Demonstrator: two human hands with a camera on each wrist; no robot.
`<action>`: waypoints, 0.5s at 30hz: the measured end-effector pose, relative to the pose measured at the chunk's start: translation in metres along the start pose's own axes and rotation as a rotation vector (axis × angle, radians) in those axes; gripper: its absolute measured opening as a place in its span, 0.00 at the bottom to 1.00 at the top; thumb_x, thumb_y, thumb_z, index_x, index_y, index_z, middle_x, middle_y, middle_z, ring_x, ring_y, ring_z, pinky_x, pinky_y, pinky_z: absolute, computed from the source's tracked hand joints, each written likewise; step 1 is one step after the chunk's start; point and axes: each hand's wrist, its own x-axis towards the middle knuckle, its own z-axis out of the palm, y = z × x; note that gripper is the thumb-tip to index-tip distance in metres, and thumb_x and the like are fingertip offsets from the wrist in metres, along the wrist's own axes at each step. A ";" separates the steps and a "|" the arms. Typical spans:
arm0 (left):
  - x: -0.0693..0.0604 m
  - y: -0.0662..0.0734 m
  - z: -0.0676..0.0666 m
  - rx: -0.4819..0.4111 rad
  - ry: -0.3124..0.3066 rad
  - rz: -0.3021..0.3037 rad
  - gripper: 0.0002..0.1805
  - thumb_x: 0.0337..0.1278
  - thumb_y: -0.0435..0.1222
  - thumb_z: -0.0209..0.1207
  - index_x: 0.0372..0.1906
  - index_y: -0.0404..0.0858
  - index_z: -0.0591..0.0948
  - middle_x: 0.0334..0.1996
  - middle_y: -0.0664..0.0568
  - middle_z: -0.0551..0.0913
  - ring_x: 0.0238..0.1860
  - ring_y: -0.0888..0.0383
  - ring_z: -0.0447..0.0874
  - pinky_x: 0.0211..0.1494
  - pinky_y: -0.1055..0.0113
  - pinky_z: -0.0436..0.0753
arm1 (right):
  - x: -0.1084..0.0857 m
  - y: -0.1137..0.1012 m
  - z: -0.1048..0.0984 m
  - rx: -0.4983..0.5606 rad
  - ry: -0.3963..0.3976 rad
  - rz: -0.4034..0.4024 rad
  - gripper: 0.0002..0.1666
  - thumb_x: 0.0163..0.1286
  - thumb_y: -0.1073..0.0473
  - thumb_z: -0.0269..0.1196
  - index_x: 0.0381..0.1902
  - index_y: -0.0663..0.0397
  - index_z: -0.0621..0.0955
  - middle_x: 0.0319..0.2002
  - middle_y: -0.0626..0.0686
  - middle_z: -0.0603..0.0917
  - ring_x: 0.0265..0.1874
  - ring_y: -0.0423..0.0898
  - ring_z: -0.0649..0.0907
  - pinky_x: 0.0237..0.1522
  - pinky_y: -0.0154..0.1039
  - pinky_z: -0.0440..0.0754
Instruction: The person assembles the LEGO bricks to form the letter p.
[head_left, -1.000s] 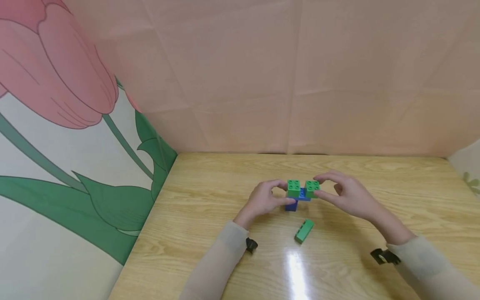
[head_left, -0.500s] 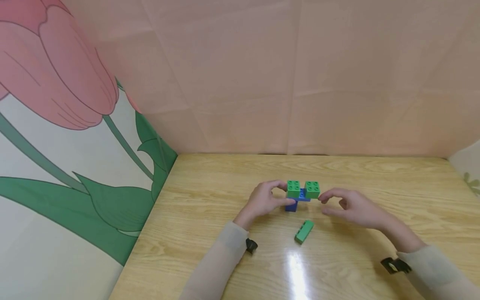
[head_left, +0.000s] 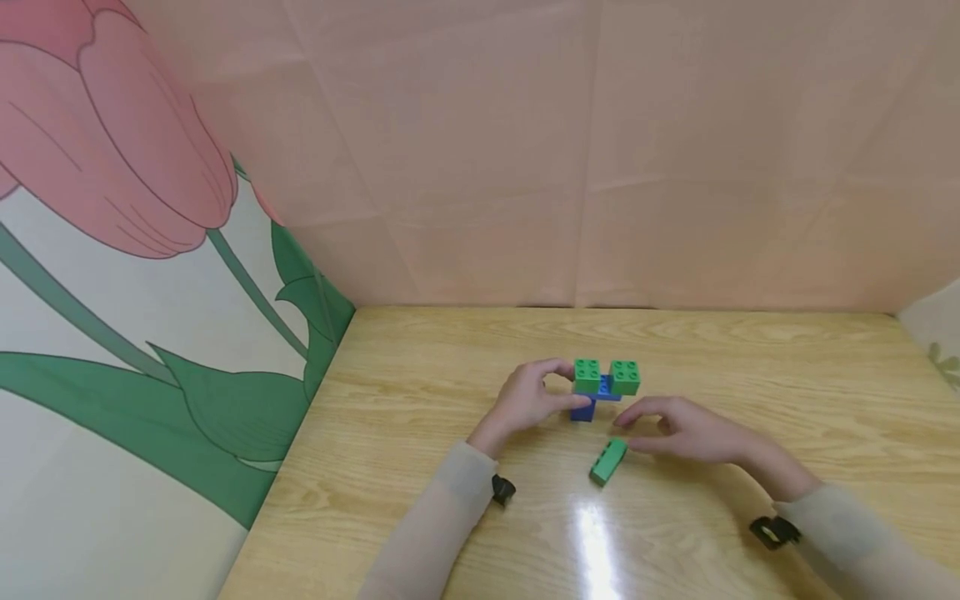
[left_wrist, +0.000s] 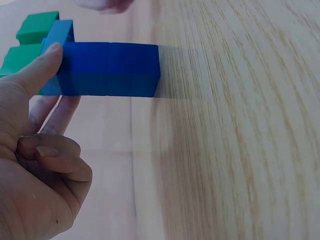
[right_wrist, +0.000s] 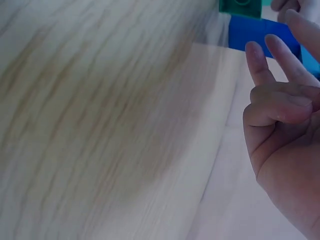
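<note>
My left hand (head_left: pixel 525 398) pinches a small build of toy building bricks that stands on the table. Its base is a stack of blue bricks (left_wrist: pixel 110 69), topped by a blue plate (head_left: pixel 605 388). Two green bricks, a left one (head_left: pixel 587 377) and a right one (head_left: pixel 625 378), sit on that plate with a gap between them. The thumb lies against the plate's near side in the left wrist view. My right hand (head_left: pixel 693 429), fingers loosely bent and holding nothing, hovers beside a loose narrow green brick (head_left: pixel 608 462). Whether the thumb touches that brick I cannot tell.
The wooden table (head_left: pixel 390 375) reaches back to a pinkish cloth (head_left: pixel 465 192) hanging behind it. On the left hangs a panel with a printed tulip (head_left: pixel 165 142). A bright reflection lies on the tabletop near the front.
My right hand has let go of the right green brick, drawn back, then come down toward the loose green brick. The left hand has stayed in place on the build.
</note>
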 end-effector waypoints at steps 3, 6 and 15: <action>0.000 -0.001 0.000 0.004 0.000 -0.001 0.22 0.56 0.57 0.73 0.53 0.55 0.85 0.48 0.72 0.83 0.58 0.54 0.82 0.52 0.61 0.79 | 0.004 0.000 0.004 0.023 -0.041 -0.046 0.19 0.75 0.53 0.67 0.59 0.50 0.84 0.56 0.49 0.85 0.54 0.51 0.82 0.48 0.40 0.82; 0.000 0.000 0.000 0.005 -0.002 -0.005 0.23 0.56 0.57 0.73 0.53 0.54 0.85 0.48 0.72 0.83 0.59 0.54 0.81 0.53 0.61 0.79 | 0.008 0.000 0.007 0.048 -0.087 -0.080 0.20 0.75 0.54 0.67 0.61 0.52 0.83 0.57 0.50 0.85 0.54 0.51 0.82 0.51 0.41 0.81; -0.001 0.001 -0.001 0.003 0.002 -0.001 0.21 0.56 0.56 0.73 0.52 0.55 0.85 0.49 0.71 0.83 0.59 0.55 0.81 0.54 0.61 0.79 | 0.012 0.003 0.009 0.037 -0.173 -0.082 0.19 0.76 0.54 0.66 0.61 0.51 0.83 0.57 0.50 0.84 0.57 0.48 0.81 0.57 0.48 0.80</action>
